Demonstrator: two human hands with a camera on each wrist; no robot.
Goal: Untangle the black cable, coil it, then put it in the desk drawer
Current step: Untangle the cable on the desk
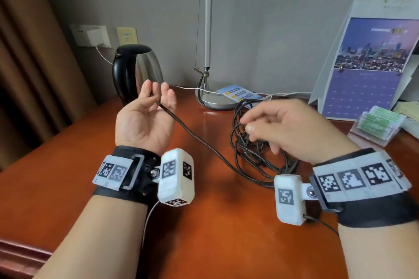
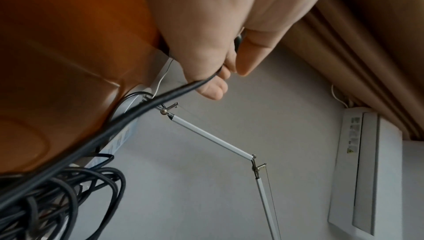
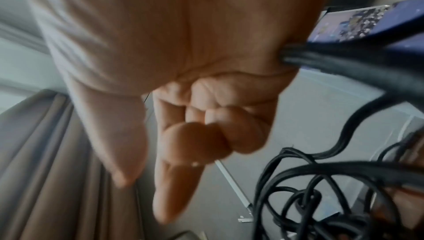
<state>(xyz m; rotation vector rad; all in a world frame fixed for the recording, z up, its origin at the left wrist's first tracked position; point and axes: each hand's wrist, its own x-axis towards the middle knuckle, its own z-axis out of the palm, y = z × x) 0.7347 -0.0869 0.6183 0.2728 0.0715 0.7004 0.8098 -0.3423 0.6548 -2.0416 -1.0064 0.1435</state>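
The left hand (image 1: 146, 118), palm up, pinches one end of the cable (image 1: 199, 140) to draw it free, while the right hand (image 1: 292, 129) grips strands above the tangle on the surface (image 1: 68, 176).

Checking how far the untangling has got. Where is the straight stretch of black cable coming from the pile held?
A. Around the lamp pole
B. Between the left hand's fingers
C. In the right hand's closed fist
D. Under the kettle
B: the cable runs taut from the pile up into the raised left hand, pinched between its fingers.
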